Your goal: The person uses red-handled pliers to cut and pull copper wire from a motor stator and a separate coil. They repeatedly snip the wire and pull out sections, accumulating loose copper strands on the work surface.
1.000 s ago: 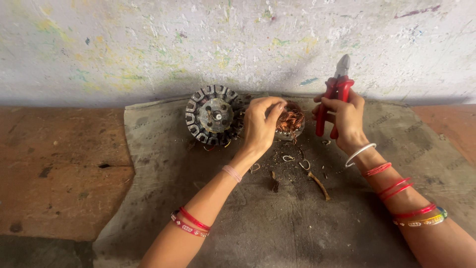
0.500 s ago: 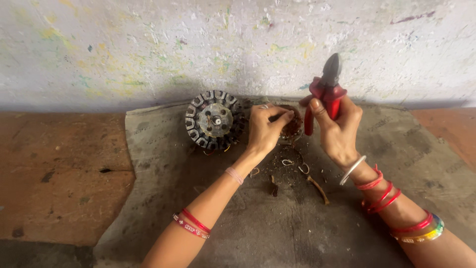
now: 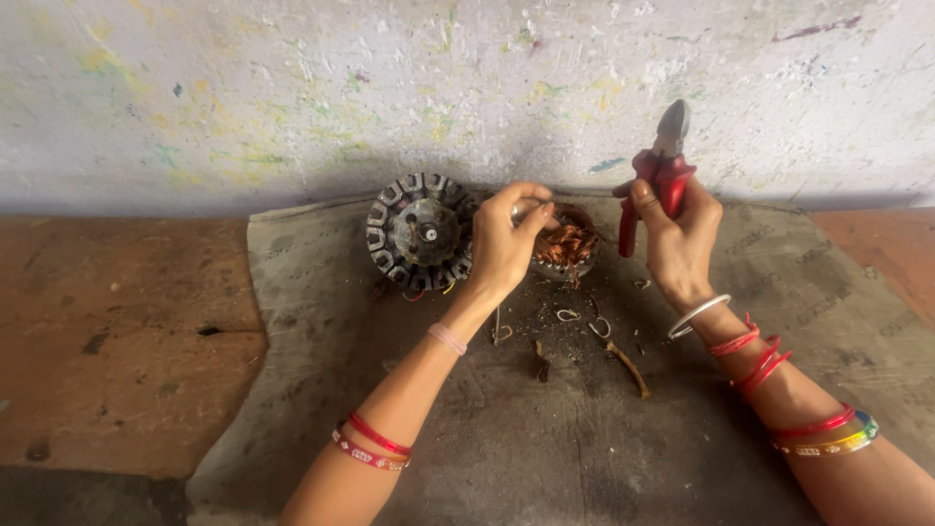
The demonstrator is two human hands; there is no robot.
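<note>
While our left hand (image 3: 504, 248) pinches the rim of the small copper-filled bowl (image 3: 567, 245) at twelve o'clock, our right hand (image 3: 679, 241) grips red-handled pliers (image 3: 658, 173) upright at one; bare grey cloth (image 3: 545, 458) lies open toward six.

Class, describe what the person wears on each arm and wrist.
Both arms are bare, no sleeves. The left hand has a pale pink band at the wrist and red patterned bangles farther up. The right hand has a silver bangle, several red bangles, and a multicoloured one nearer the elbow.
</note>
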